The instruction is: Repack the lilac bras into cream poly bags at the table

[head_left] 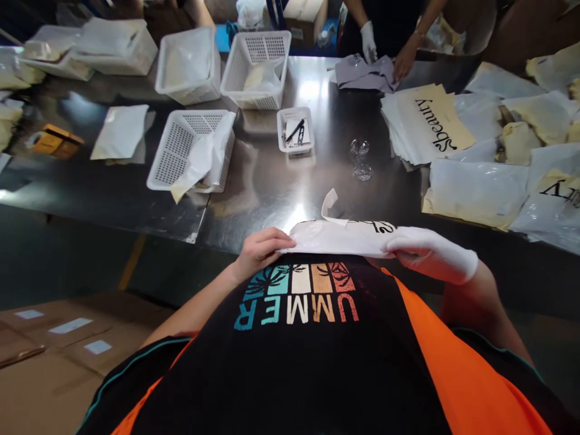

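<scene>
Close to my body, at the near edge of the metal table, I hold a white plastic mailer bag [339,237] with part of its black lettering showing. My bare left hand [264,249] pinches the bag's left end. In a white glove, my right hand [426,251] grips its right end, thumb on top. A curled white strip [330,205] sticks up from the bag's far edge and rests by the tabletop. The bag's lower side is hidden from me.
Across the metal table [254,211] stand white baskets [190,151] and a small tray [295,130] holding a black tool. Printed bags [430,124] are piled at right. Opposite, a co-worker's gloved hand [369,42] and bare hand handle grey cloth [365,74]. Cartons [67,344] lie lower left.
</scene>
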Motion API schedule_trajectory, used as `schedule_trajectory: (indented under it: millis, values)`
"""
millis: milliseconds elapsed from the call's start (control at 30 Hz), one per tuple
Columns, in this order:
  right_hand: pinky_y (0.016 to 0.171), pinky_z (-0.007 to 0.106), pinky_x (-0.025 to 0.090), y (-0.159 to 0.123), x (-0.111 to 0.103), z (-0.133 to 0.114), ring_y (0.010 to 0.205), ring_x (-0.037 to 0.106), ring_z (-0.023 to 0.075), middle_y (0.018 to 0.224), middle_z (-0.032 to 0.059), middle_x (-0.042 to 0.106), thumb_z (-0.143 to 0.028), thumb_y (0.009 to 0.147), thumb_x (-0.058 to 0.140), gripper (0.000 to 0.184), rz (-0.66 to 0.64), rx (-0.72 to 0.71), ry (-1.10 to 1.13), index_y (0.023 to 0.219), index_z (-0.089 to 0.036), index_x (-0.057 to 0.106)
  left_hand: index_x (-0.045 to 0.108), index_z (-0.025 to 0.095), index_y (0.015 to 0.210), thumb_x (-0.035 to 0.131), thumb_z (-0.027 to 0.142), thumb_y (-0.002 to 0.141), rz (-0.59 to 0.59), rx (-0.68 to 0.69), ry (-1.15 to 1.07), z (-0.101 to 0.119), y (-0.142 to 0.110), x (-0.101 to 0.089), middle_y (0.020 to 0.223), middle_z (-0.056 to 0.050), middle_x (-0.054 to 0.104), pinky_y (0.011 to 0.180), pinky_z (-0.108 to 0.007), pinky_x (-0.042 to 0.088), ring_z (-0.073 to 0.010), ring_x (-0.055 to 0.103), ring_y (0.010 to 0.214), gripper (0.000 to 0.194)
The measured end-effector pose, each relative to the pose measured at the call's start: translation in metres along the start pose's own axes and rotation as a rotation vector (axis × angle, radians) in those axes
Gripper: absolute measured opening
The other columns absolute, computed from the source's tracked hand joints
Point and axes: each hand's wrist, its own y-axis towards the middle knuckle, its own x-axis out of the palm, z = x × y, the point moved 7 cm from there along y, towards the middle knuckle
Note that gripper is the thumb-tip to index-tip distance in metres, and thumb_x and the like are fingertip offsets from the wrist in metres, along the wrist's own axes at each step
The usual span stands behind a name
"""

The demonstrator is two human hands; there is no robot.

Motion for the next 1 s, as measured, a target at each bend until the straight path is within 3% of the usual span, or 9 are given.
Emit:
schedule_trajectory:
  millis: [100, 167, 267, 367, 500, 667, 867, 1000]
  values:
    - [0.088, 0.039, 0.059, 0.013, -0.002, 0.019, 0.095, 0.075, 0.0268, 0.104, 0.0091, 0.082, -0.018, 0.092, 0.055, 0.028, 0.027, 0.162, -0.256, 0.096, -0.023, 0.083, 0.085, 0.02, 0.1, 0.071, 0.025, 0.104, 0.115, -0.09, 0.01, -0.011, 0.007, 0.001, 0.089, -0.007, 0.083, 0.075, -0.024, 0.062, -0.0155, 0.079, 0.08, 0.015]
    - [0.091, 0.04, 0.057, 0.034, -0.003, 0.018, 0.099, 0.073, 0.0287, 0.111, 0.012, 0.082, -0.015, 0.09, 0.055, 0.033, 0.066, 0.225, -0.374, 0.106, -0.019, 0.083, 0.084, 0.019, 0.089, 0.077, 0.028, 0.1, 0.172, -0.217, 0.001, -0.022, 0.013, 0.003, 0.082, -0.005, 0.083, 0.07, -0.024, 0.06, -0.0149, 0.077, 0.072, 0.016]
    - [0.096, 0.04, 0.053, 0.079, 0.007, -0.014, 0.106, 0.071, 0.0293, 0.119, 0.0152, 0.079, -0.019, 0.094, 0.058, 0.033, 0.13, 0.099, -0.388, 0.119, -0.014, 0.08, 0.082, 0.018, 0.083, 0.08, 0.037, 0.097, 0.18, -0.417, -0.052, -0.038, 0.025, 0.01, 0.078, -0.005, 0.081, 0.064, -0.024, 0.057, -0.0146, 0.073, 0.067, 0.024]
    - [0.093, 0.039, 0.049, 0.127, 0.027, -0.052, 0.104, 0.067, 0.0285, 0.115, 0.0155, 0.076, -0.028, 0.101, 0.059, 0.03, 0.161, -0.093, -0.376, 0.119, -0.014, 0.077, 0.081, 0.016, 0.084, 0.079, 0.044, 0.094, 0.134, -0.518, -0.133, -0.048, 0.044, 0.018, 0.074, -0.004, 0.078, 0.057, -0.022, 0.053, -0.0131, 0.068, 0.06, 0.03]
    - [0.086, 0.04, 0.042, 0.173, 0.036, -0.064, 0.096, 0.06, 0.0289, 0.102, 0.0165, 0.071, -0.028, 0.106, 0.05, 0.03, 0.234, -0.109, -0.491, 0.107, -0.013, 0.076, 0.078, 0.015, 0.079, 0.083, 0.047, 0.088, 0.147, -0.555, -0.203, -0.058, 0.071, 0.016, 0.068, -0.002, 0.074, 0.052, -0.021, 0.051, -0.0123, 0.065, 0.055, 0.033]
    - [0.093, 0.041, 0.041, 0.197, 0.011, -0.056, 0.102, 0.058, 0.0281, 0.103, 0.0129, 0.066, -0.031, 0.11, 0.047, 0.029, 0.388, -0.16, -0.477, 0.107, -0.014, 0.071, 0.076, 0.013, 0.08, 0.088, 0.051, 0.086, 0.283, -0.555, -0.168, -0.067, 0.094, -0.008, 0.064, -0.001, 0.07, 0.048, -0.021, 0.048, -0.0105, 0.061, 0.05, 0.04]
    - [0.104, 0.044, 0.049, 0.217, -0.019, -0.059, 0.112, 0.064, 0.0283, 0.111, 0.0107, 0.069, -0.036, 0.115, 0.047, 0.034, 0.312, -0.161, -0.557, 0.113, -0.014, 0.072, 0.075, 0.014, 0.082, 0.088, 0.047, 0.091, 0.327, -0.427, -0.066, -0.063, 0.118, -0.03, 0.065, 0.002, 0.065, 0.052, -0.018, 0.046, -0.0093, 0.064, 0.057, 0.036]
    - [0.109, 0.046, 0.047, 0.215, -0.026, -0.045, 0.116, 0.063, 0.0281, 0.114, 0.0104, 0.072, -0.042, 0.115, 0.047, 0.036, 0.263, -0.161, -0.643, 0.112, -0.016, 0.073, 0.075, 0.015, 0.087, 0.086, 0.041, 0.093, 0.331, -0.388, -0.034, -0.063, 0.12, -0.035, 0.069, 0.003, 0.065, 0.056, -0.018, 0.049, -0.009, 0.064, 0.061, 0.029]
